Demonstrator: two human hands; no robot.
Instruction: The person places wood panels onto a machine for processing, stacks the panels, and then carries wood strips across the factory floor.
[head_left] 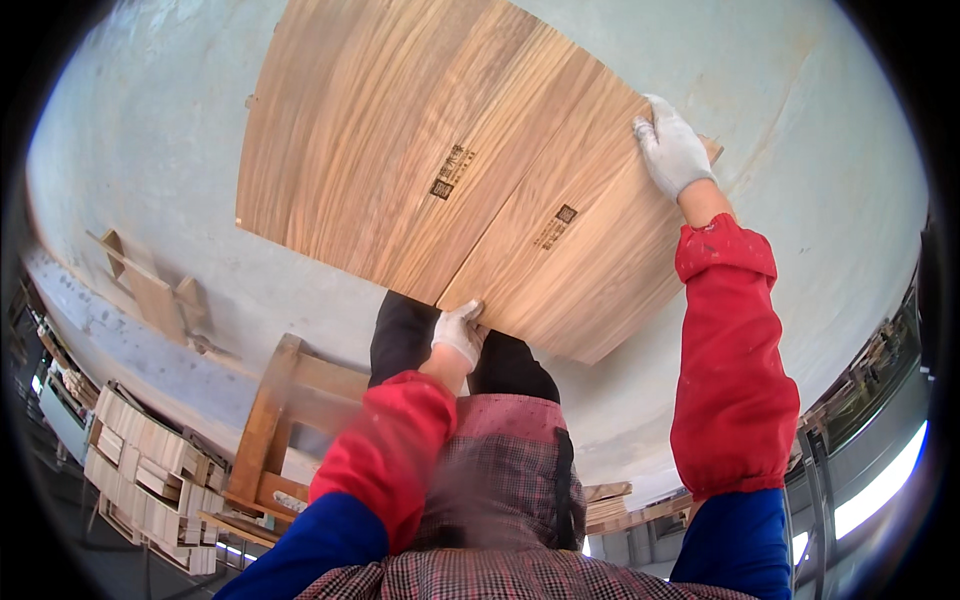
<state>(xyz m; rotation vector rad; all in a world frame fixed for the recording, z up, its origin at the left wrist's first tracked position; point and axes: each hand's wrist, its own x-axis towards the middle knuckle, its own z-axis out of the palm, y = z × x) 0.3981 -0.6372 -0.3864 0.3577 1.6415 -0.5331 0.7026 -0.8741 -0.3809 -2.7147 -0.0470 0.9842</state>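
Two broad wooden panels with brown striped grain are in front of me, a larger left panel [370, 140] and a right panel [600, 265]. A dark seam runs between them, and each bears a dark stamp. My left hand [460, 333], in a white glove, grips the near edge beside the seam, its fingers partly hidden under the wood. My right hand [673, 150], also gloved in white, wraps round the right panel's far right edge. A small wooden end [712, 149] shows just beyond that hand; I cannot tell what it belongs to.
Pale grey floor [830, 200] surrounds the panels. Left of my legs stands a brown wooden frame [262, 430], with a stack of light boards [150, 480] further left. A small wooden piece [150, 290] lies on the floor at left. More boards [607, 503] show behind me at right.
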